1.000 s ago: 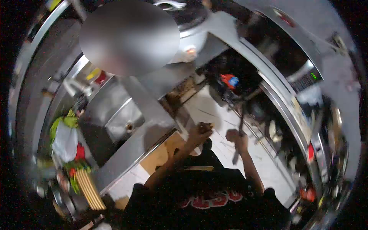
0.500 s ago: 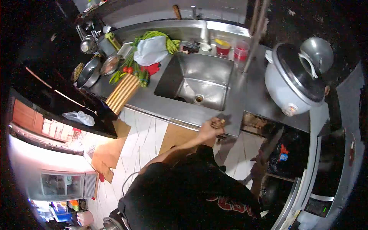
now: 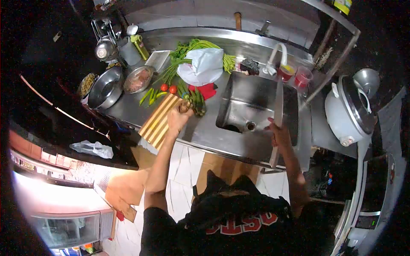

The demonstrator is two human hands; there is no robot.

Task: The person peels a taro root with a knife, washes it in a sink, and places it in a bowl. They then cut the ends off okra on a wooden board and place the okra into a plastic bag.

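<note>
1. Head view: one camera, worn on the head, looking forward and steeply down.
2. Lens: very wide; straight edges bowed, corners dark.
3. Nearest: the wearer's dark shirt, across the bottom.
4. Middle range: left fingers, right fingers, and the counter with its sink, faced from its front edge.
5. Beyond: wall, along the top.
6. Side reach: floor and glass-fronted cabinet at lower left; rice cooker at right.
</note>
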